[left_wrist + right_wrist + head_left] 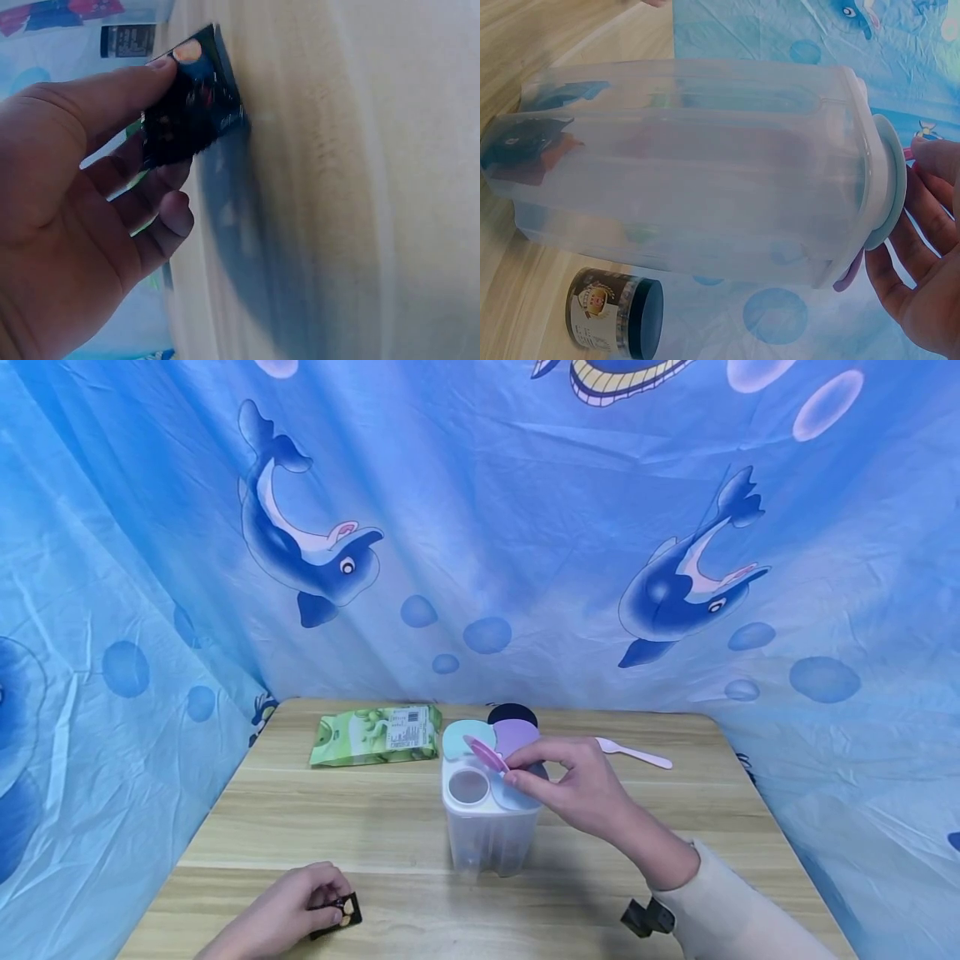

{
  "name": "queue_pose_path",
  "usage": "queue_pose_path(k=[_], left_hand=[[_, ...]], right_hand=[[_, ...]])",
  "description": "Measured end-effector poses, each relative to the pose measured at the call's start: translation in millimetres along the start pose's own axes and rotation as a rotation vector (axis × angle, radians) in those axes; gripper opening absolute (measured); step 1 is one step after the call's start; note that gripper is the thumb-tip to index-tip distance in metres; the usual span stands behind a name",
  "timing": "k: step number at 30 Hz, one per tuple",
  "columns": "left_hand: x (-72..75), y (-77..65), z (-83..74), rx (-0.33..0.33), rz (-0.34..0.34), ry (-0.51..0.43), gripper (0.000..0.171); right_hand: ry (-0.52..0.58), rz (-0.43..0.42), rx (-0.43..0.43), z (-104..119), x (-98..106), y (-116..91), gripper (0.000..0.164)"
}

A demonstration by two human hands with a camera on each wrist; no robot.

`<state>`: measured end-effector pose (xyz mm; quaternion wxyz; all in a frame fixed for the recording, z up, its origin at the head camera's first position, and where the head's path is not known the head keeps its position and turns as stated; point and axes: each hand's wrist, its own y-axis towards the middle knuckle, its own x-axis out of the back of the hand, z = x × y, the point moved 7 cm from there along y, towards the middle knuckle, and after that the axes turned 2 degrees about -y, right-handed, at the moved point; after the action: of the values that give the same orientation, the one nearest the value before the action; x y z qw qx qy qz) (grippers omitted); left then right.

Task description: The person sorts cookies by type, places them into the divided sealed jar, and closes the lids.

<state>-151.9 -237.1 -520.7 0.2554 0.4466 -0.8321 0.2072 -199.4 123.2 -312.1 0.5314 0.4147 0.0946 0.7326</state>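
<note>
My left hand (pixel 281 906) pinches a small black snack packet (pixel 199 105) between thumb and fingers, low over the table's near left part. At the middle of the table stands a tall translucent storage container (pixel 489 843) with several coloured round lids. The thumb and fingers of my right hand (pixel 581 785) pinch a pink lid (pixel 486 753), tilted up from the container's top. In front of that lid, a round opening (pixel 468 786) is uncovered. Through the wall, the right wrist view shows dark packets (pixel 529 146) at the container's bottom.
A green snack bag (pixel 378 735) lies at the back left. Right of the container is a light pink plastic utensil (pixel 637 753). Behind the container stands a jar (pixel 604 309) with a black lid (pixel 512 714). A blue dolphin-print curtain (pixel 525 568) surrounds the table.
</note>
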Motion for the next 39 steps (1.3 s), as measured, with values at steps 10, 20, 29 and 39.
queue_pose_path(k=[10,20,29,39], left_hand=[[22.3,3.9,-24.4,-0.103,-0.134,-0.023,0.028],[55.4,22.3,-58.6,-0.091,-0.3,0.12,0.022],[75.8,38.6,-108.5,-0.134,-0.399,0.043,0.028],[81.8,52.2,-165.3,-0.228,-0.502,-0.078,0.035]], right_hand=[[-0.002,0.007,-0.006,0.8,-0.6,0.0,0.009],[-0.014,0.011,0.001,1.6,-0.1,1.7,0.01],[-0.02,0.015,-0.007,2.1,-0.3,0.9,0.01],[-0.009,0.015,-0.01,2.8,-0.3,1.8,0.01]])
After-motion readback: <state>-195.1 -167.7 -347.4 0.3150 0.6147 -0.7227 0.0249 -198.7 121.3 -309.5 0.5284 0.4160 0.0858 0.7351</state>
